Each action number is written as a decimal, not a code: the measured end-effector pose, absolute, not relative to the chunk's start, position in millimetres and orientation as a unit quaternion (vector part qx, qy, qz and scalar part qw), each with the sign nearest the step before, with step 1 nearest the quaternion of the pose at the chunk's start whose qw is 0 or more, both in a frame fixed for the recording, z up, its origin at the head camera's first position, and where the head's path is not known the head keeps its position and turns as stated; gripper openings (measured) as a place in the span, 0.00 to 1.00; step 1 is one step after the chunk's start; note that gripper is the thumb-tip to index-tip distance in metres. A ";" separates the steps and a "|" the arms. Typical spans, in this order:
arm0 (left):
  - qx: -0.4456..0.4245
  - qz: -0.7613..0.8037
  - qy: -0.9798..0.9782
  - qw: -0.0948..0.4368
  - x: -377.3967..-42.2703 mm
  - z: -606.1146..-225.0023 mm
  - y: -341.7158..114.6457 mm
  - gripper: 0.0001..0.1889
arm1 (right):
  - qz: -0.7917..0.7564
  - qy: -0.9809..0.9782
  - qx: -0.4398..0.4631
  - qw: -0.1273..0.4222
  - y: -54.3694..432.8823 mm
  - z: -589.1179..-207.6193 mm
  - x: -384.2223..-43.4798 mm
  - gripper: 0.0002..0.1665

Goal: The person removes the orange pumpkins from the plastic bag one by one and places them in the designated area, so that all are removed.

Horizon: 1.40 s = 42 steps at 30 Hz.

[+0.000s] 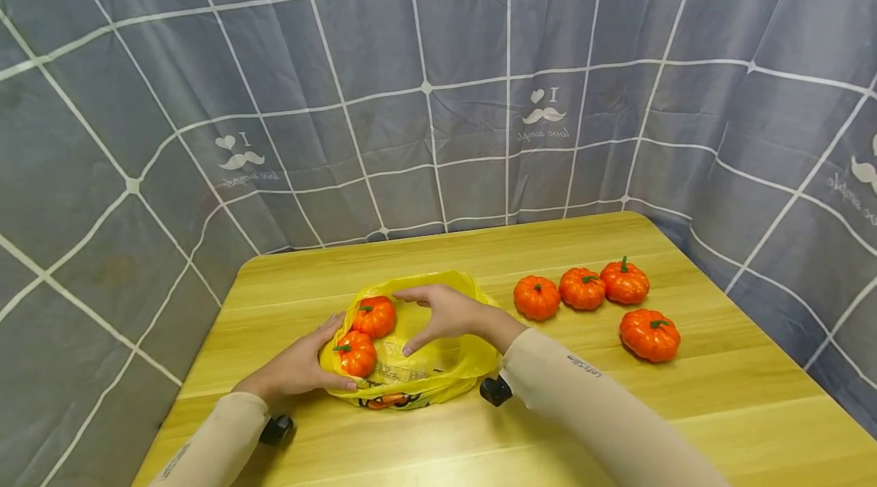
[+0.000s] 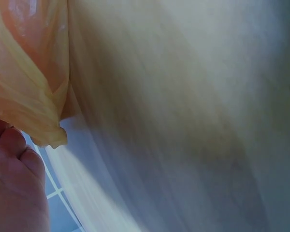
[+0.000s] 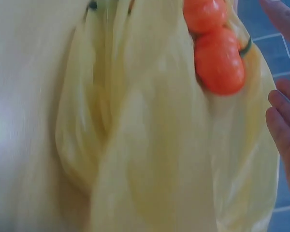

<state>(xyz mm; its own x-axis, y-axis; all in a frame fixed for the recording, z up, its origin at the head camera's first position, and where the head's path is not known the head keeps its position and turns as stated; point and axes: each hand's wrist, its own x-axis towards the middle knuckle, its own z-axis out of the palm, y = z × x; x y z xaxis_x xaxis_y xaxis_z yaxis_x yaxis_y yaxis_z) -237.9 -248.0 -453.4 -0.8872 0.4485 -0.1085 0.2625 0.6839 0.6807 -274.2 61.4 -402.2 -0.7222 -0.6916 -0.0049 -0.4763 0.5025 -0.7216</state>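
A yellow plastic bag (image 1: pixel 438 389) lies on the table with its mouth spread wide. Two small orange pumpkins with green stems, a farther one (image 1: pixel 375 316) and a nearer one (image 1: pixel 358 356), sit inside at its left. My left hand (image 1: pixel 301 367) holds the bag's left side, thumb along the near rim. In the left wrist view, curled fingers (image 2: pixel 31 164) show just below the bag's edge (image 2: pixel 36 104). Over the bag's opening, my right hand (image 1: pixel 452 312) spreads thumb and fingers with nothing between them. The right wrist view shows the pumpkins (image 3: pixel 220 63) beside these fingers (image 3: pixel 285 104).
Right of the bag, three pumpkins (image 1: pixel 537 297), (image 1: pixel 582 289), (image 1: pixel 624 281) stand in a row on the wooden table (image 1: pixel 438 449). Another pumpkin (image 1: pixel 650 335) lies nearer me. A grey checked curtain (image 1: pixel 466 122) hangs round the table's back and sides.
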 end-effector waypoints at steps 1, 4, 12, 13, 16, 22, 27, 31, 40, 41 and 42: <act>0.198 0.346 0.907 0.133 -237.7 -452.9 -247.5 0.65 | -0.365 0.853 -0.343 0.150 57.5 -403.7 -273.3 0.56; 0.201 0.344 0.907 0.132 -237.1 -451.8 -246.8 0.65 | -0.365 0.849 -0.349 0.153 45.6 -409.5 -270.3 0.56; 0.201 0.346 0.906 0.138 -237.2 -453.4 -244.0 0.65 | -0.364 0.849 -0.353 0.150 17.6 -429.9 -263.9 0.55; 0.202 0.345 0.906 0.137 -236.9 -453.7 -244.3 0.65 | -0.365 0.850 -0.352 0.146 14.5 -431.0 -263.5 0.55; 0.207 0.342 0.907 0.130 -235.8 -454.6 -245.1 0.65 | -0.356 0.859 -0.347 0.123 8.4 -434.0 -263.1 0.51; 0.208 0.344 0.906 0.130 -233.2 -455.0 -244.6 0.65 | -0.368 0.852 -0.351 0.122 5.3 -440.8 -261.5 0.42; 0.206 0.348 0.905 0.132 -232.3 -453.8 -243.6 0.64 | -0.374 0.844 -0.366 0.120 0.7 -445.9 -259.7 0.42; 0.210 0.352 0.903 0.125 -231.8 -452.6 -243.9 0.63 | -0.357 0.850 -0.373 0.101 -6.3 -449.9 -259.3 0.45; 0.212 0.341 0.908 0.123 -231.6 -454.6 -242.2 0.64 | -0.327 0.867 -0.368 0.077 -15.2 -459.2 -258.4 0.43; 0.211 0.340 0.908 0.123 -231.4 -454.5 -242.0 0.64 | -0.325 0.868 -0.367 0.075 -15.3 -459.2 -258.1 0.43; 0.209 0.340 0.909 0.123 -231.2 -454.3 -241.7 0.64 | -0.323 0.869 -0.367 0.073 -15.2 -459.2 -257.9 0.43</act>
